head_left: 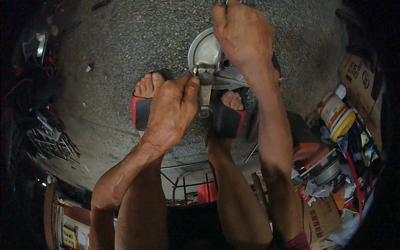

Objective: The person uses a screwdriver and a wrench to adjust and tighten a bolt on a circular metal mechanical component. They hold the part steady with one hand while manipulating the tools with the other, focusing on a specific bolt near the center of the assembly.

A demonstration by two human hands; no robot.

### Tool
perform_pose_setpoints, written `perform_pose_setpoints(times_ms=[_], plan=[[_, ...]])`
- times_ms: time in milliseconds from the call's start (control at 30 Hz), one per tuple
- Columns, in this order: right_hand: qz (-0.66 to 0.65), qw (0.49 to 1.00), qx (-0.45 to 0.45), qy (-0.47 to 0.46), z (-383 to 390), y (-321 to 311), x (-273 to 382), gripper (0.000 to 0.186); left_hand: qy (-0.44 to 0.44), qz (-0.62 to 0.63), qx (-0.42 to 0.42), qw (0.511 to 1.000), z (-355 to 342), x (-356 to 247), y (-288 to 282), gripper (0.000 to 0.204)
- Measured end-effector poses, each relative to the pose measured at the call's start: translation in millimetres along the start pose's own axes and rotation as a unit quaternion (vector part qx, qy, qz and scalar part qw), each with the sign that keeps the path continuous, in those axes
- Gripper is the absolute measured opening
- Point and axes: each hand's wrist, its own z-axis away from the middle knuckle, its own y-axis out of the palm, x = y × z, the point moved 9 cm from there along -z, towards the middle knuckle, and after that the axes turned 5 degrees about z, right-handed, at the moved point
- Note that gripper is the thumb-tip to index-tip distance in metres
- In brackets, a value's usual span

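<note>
Right hand (246, 35) sits nearest in the head view, fingers curled into a fist; a thin green sliver (227, 2) shows by its thumb, but what the fist grips is hidden, cannot tell. Metal disc (203, 52) lies below and left of that hand, partly covered by it. Left hand (171, 106) pinches the near side of the disc's short metal arm (206, 93). Disc looks rigid, fairly heavy, perhaps slick; best held by the rim, just beyond the left fingertips.
</note>
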Motion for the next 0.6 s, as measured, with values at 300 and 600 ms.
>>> perform_pose_setpoints(times_ms=[300, 600], plan=[[-0.147, 0.977, -0.15, -0.021, 70.1, -87.2, -7.4, 0.029, -0.013, 0.048, -0.005, 0.999, 0.7, 7.2, -5.9, 0.035], [-0.295, 0.943, -0.148, -0.039, 155.2, -78.0, -12.4, 0.017, -0.056, 0.081, 0.026, 0.995, -3.4, 12.2, 0.0, 0.034]])
